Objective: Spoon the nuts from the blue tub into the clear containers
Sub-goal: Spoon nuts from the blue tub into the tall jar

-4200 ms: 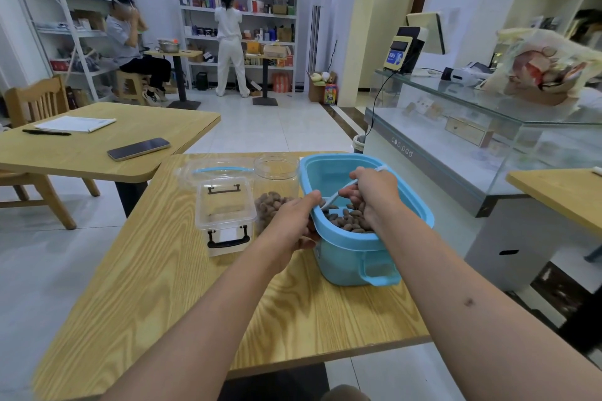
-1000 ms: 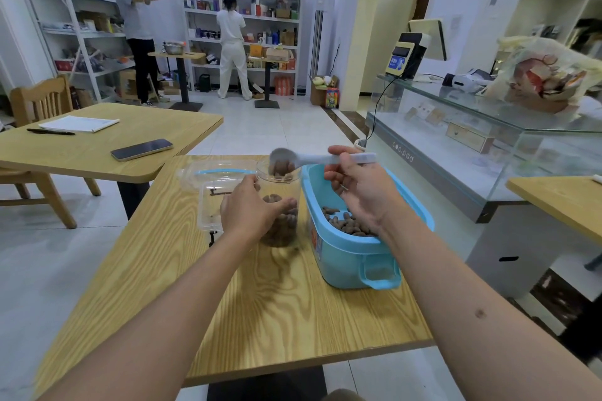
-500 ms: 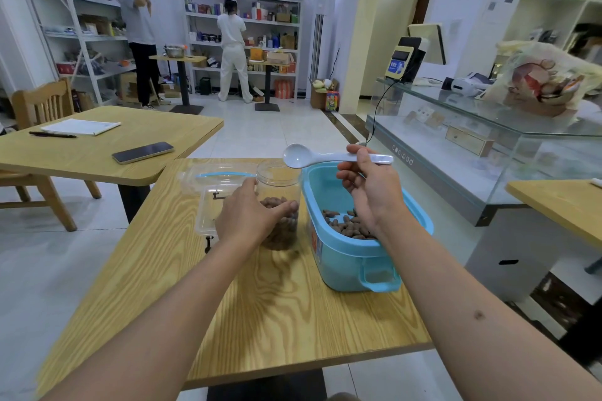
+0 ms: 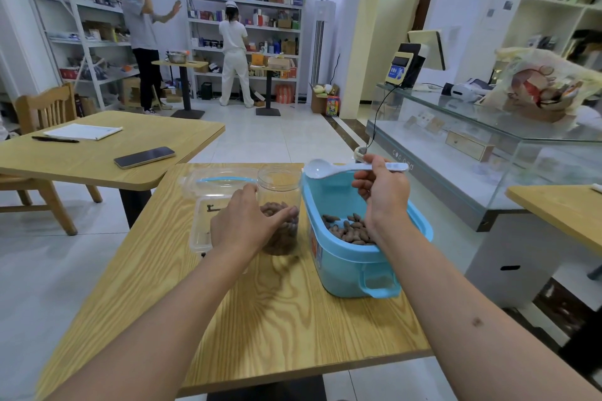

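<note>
Since the frame half a second earlier, little has shifted: one white spoon (image 4: pixel 329 169) remains level above the far rim of the blue tub (image 4: pixel 351 267), its bowl empty and pointing left, whereas a second ago it was tipped over the jar with nuts in it. Right hand (image 4: pixel 382 194): fingers and thumb pinch the spoon's handle near its middle, the wrist over the tub. Left hand (image 4: pixel 242 225): fingers curled round the near side of one round clear jar (image 4: pixel 280 192), thumb on its right wall, holding it upright on the table (image 4: pixel 277 319). Nuts appear in two places: a brown heap (image 4: pixel 283 234) filling roughly the lower third of the jar, and a loose layer (image 4: pixel 347 229) on the tub floor; individual nuts are too many to count. The jar stands just left of the tub, almost touching it. Left of the jar lies one rectangular clear box (image 4: pixel 203 221) with its lid on, and behind it one clear lid with a blue band (image 4: pixel 224 180). A second table to the left bears one phone (image 4: pixel 144 157), one pen (image 4: pixel 54 139) and one sheaf of paper (image 4: pixel 83 131). Two people (image 4: pixel 233 52) stand at the far shelves.
</note>
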